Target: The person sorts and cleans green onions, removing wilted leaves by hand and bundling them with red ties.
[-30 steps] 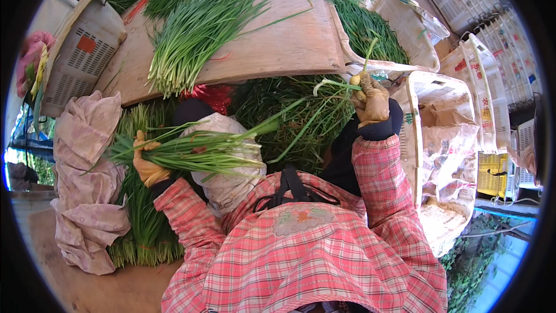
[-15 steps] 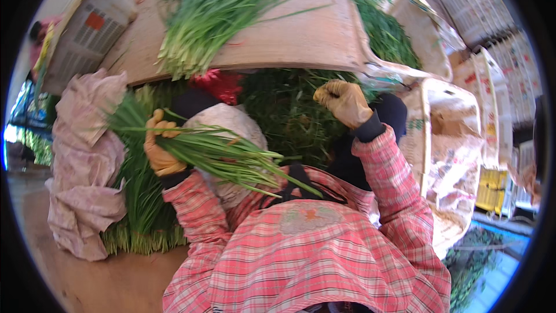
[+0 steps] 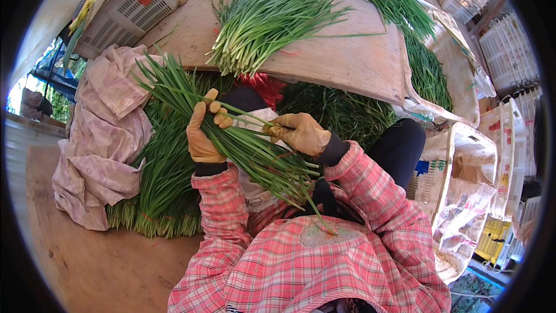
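Note:
A bunch of garlic chives [image 3: 249,152] lies slantwise across my lap, its leafy tips up at the left and its stalk ends toward my body. My left hand [image 3: 204,133], in a tan glove, is closed around the middle of it. My right hand [image 3: 302,133], gloved alike, pinches at a pale chive stalk [image 3: 250,118] along the bunch's upper right side. The fingertips partly hide that stalk. Left of my lap, a big pile of chives [image 3: 168,168] is banded into bundles, under a pinkish cloth [image 3: 104,139].
Ahead stands a wooden board [image 3: 347,52] bearing a loose heap of chives [image 3: 266,23] and more bundles. Beneath its edge lie red ties [image 3: 263,90] and dark loose leaves [image 3: 336,107]. White crates [image 3: 457,197] line the right; another crate [image 3: 136,6] stands far left.
My right hand has come down and left from above the loose leaves to the chive bunch. It now pinches a stalk there. My left hand keeps its hold; the whole view has shifted.

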`<act>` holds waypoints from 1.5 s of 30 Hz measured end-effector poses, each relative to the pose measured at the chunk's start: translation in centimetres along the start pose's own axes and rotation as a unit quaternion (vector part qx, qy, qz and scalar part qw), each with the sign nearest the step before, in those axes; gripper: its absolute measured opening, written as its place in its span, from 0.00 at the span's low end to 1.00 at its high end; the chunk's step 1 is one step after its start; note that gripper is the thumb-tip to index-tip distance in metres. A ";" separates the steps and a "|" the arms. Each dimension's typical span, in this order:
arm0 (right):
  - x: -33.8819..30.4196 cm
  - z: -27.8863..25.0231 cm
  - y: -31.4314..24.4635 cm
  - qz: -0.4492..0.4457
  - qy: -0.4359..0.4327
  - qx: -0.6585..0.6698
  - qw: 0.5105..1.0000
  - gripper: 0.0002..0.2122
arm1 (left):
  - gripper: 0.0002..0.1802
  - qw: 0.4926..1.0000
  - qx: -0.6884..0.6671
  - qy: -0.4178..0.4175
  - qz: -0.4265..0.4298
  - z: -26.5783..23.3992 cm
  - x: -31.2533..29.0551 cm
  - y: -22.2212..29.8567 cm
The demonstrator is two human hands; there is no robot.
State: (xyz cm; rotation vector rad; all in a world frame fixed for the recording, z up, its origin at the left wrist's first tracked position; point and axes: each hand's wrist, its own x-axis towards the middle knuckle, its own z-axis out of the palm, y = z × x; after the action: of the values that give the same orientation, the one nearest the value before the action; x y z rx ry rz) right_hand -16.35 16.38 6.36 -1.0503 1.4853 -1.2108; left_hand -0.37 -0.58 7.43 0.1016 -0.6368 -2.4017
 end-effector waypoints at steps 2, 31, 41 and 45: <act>-0.6 0.0 -0.1 -0.015 0.047 -0.047 0.998 0.12 | 0.20 0.999 -0.010 0.034 -0.007 0.5 0.0 -0.3; -10.8 0.5 5.2 -0.011 0.126 -0.350 0.928 0.27 | 0.17 0.994 -0.023 0.019 0.103 -0.6 1.4 -3.8; -13.9 -2.2 6.4 -0.067 0.231 -0.127 0.962 0.11 | 0.14 0.992 -0.040 0.099 0.074 -0.4 3.9 -2.7; -17.5 -5.1 4.5 -0.020 0.250 0.103 0.962 0.11 | 0.15 0.992 -0.096 0.073 0.046 -3.5 3.8 -1.5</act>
State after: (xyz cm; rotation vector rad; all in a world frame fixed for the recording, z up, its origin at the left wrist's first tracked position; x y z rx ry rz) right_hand -17.84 35.05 4.77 -0.6618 1.6685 -1.7087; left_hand -3.43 -3.36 3.96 0.1604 -0.3341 -2.3280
